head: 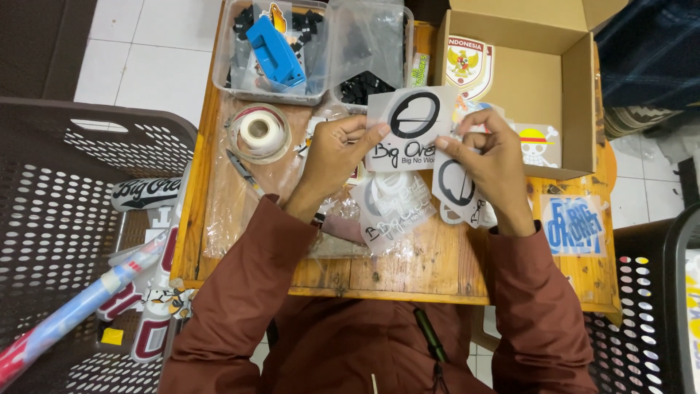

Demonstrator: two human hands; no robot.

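The person holds a white sticker (410,125) above the wooden table (408,270), in front of an open cardboard box (576,102). The left hand (332,153) pinches the sticker's left edge between thumb and fingers, and the right hand (492,157) pinches its right lower corner. More stickers (397,208) lie on the table just under the hands. A tape roll (260,132) stands to the left.
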